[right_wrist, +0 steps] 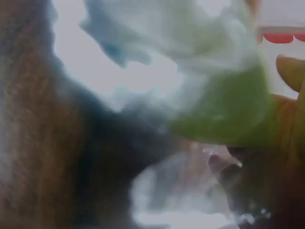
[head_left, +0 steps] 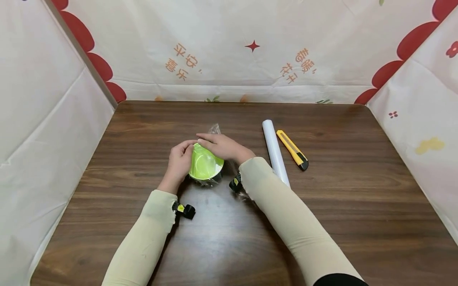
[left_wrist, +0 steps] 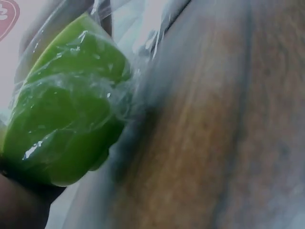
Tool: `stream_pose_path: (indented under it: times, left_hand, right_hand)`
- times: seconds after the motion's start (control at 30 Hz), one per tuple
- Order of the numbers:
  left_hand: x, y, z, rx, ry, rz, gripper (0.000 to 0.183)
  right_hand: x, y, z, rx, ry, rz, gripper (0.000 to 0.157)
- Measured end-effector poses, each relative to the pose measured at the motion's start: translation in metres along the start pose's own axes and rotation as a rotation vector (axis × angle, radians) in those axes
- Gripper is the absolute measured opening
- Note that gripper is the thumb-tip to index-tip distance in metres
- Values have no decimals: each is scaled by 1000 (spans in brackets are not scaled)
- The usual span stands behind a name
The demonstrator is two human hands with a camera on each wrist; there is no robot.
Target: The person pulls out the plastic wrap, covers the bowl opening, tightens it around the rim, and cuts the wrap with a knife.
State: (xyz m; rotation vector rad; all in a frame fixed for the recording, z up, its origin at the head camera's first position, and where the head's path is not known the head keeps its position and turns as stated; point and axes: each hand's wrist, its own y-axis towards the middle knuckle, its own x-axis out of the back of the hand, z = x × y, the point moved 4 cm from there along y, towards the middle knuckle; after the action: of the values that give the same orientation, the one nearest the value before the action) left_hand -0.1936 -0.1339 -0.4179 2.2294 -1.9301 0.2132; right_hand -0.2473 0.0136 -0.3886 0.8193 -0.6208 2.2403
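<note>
A bright green bowl [head_left: 206, 163] with clear plastic film [left_wrist: 71, 81] over it stands near the middle of the table, between both hands. My left hand [head_left: 180, 161] pinches its left rim between thumb and fingers. Across the far right rim lies my right hand [head_left: 225, 147], its fingers fairly straight and touching the film-covered top. In the left wrist view the film is creased around the bowl's side. Glare and blur in the right wrist view hide much of the bowl and film.
Right of the hands, a white roll [head_left: 275, 149] lies lengthwise on the brown wooden table [head_left: 350, 178], its near end partly behind the right sleeve. Beside it is a yellow utility knife [head_left: 291, 149]. A printed cloth [head_left: 229, 59] hangs behind the table.
</note>
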Motion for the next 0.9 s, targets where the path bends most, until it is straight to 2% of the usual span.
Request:
stream_pose_path:
  times: [0.1, 0.17, 0.3, 0.37, 0.47, 0.57, 0.63, 0.7, 0.8, 0.9]
  left_hand:
    - [0, -2, -8, -71, -2, -20, 26]
    - [0, -3, -15, -127, 8, -34, 26]
    - [0, -6, -30, -250, 3, -97, 26]
    - [0, -8, -37, -290, -40, -120, 26]
    - [-1, -7, -43, -309, -154, -122, 25]
    - [-3, -2, -44, -283, -335, -64, 33]
    - [-7, 2, -43, -235, -446, 22, 43]
    - [-12, 4, -42, -147, -526, 130, 48]
    - [-18, 5, -40, -1, -559, 263, 47]
    - [-18, 5, -38, 118, -542, 306, 40]
  right_hand:
    - [-1, -2, -4, 17, 164, -14, 58]
    - [0, -5, -6, 39, 314, -38, 54]
    - [2, -9, -9, 14, 574, -92, 49]
    - [2, -12, -10, -39, 704, -107, 54]
    - [2, -15, -7, -74, 828, -139, 63]
    - [6, -18, 0, -38, 872, -183, 64]
    - [10, -20, 3, -14, 836, -227, 62]
    - [13, -22, 5, -15, 793, -255, 62]
    - [20, -25, 8, -63, 704, -283, 63]
    - [27, -31, 12, -131, 522, -273, 70]
